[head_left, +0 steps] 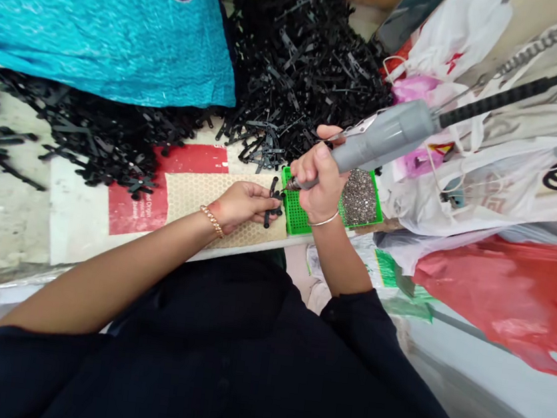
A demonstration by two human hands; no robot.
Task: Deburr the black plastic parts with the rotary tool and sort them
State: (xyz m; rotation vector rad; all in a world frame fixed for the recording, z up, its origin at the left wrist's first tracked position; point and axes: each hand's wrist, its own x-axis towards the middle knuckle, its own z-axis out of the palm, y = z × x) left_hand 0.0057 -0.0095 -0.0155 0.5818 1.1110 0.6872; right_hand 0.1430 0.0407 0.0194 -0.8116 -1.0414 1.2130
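1. The step in hand looks like fastening: the left hand [243,206] pinches a small, slim black plastic part [273,187] over the beige honeycomb-patterned mat [194,193] near the front edge of the white bench [77,206].
2. The right hand [322,180] is wrapped around a grey, barrel-shaped power screwdriver [389,140], its tip just beside the part – whether they touch, I cannot tell.
3. The next move probably calls for a steady pinch and the tip squared to the part.
4. Next to the mat sits a green perforated plastic tray [297,222] with small silvery metal screws [359,198] at its far end; the right hand and screwdriver cover part of it.
5. A large heap of black plastic parts [294,70] crowds in behind – with a bright blue printed bag [102,28] to its left. The screwdriver's black ribbed cord [497,100] crosses above white plastic bags [519,169].
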